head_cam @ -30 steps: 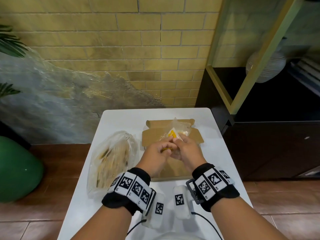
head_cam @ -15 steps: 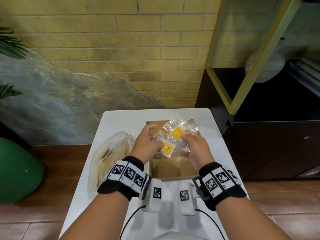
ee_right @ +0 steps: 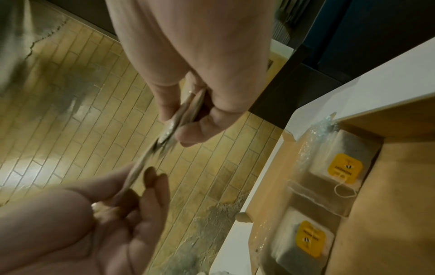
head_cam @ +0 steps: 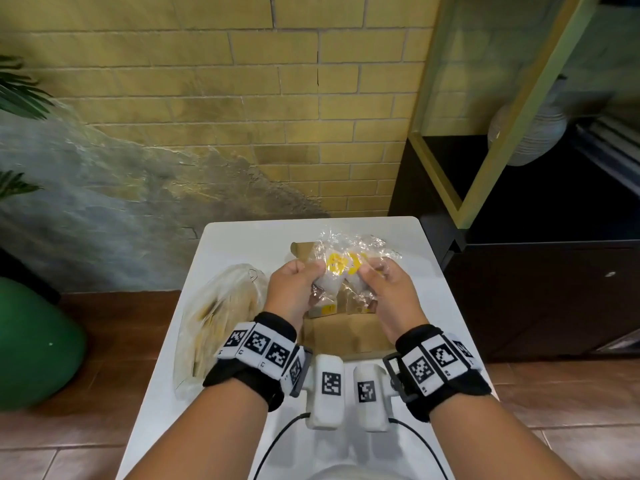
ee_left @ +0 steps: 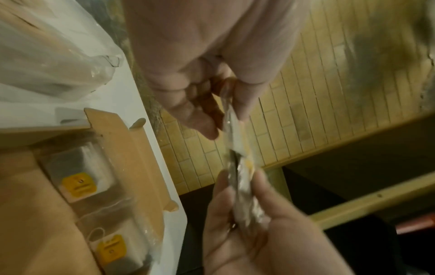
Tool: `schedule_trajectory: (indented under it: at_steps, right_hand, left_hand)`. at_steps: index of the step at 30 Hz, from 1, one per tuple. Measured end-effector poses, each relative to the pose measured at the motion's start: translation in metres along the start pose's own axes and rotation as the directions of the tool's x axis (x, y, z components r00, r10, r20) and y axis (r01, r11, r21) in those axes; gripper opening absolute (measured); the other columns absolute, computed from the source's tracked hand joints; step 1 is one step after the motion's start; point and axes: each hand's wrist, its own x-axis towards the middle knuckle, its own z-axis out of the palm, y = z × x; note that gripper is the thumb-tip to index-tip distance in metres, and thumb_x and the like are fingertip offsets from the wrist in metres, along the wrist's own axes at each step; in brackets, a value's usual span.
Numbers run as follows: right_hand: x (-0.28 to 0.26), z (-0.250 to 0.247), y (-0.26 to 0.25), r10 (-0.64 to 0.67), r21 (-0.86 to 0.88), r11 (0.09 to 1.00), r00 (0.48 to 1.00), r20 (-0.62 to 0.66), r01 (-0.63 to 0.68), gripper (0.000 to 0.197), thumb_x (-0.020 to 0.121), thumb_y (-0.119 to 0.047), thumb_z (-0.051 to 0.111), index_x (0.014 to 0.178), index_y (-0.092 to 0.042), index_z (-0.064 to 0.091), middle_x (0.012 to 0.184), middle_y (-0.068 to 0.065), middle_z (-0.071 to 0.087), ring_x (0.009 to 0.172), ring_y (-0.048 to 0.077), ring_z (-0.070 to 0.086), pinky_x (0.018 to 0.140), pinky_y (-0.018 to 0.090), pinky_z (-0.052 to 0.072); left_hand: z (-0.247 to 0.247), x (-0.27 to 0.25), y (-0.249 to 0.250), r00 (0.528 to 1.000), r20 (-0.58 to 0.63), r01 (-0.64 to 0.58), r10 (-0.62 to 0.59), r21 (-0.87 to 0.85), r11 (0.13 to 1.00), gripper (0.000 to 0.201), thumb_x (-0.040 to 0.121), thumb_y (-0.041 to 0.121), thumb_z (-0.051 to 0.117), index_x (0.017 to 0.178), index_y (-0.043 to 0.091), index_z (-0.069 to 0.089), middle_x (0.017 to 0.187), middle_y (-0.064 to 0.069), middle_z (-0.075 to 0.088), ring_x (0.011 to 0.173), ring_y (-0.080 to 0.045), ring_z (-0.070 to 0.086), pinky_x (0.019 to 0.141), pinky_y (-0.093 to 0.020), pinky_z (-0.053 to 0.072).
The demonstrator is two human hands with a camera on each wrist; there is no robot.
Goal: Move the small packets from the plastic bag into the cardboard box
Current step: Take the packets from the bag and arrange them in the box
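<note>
Both grips, left hand [head_cam: 294, 289] and right hand [head_cam: 384, 289], pinch clear packets [head_cam: 341, 265] above the box [head_cam: 346, 341] at the desk's far edge; next, lower and release beside those inside.

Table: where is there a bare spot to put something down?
The white table is bare along its far edge behind the cardboard box, and in a strip right of the box. The left is crowded by the plastic bag; the box's far end already holds packets.
</note>
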Motion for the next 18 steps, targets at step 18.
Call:
schedule_trajectory:
  at_steps: [18]
  right_hand:
    - [0.0026,-0.0049,0.0014,-0.013,-0.236,0.971,0.998,0.062,0.027,0.013,0.087,-0.009,0.061,0.079,-0.018,0.064,0.085,-0.003,0.062,0.066,0.015,0.053,0.056,0.022,0.045]
  left_hand:
    - [0.0025,0.0031,0.0018,0.98,0.024,-0.196,0.198,0.306,0.932,0.024,0.087,0.012,0.06,0.064,0.016,0.056,0.066,-0.001,0.056,0.06,-0.014,0.047,0.064,-0.025,0.039]
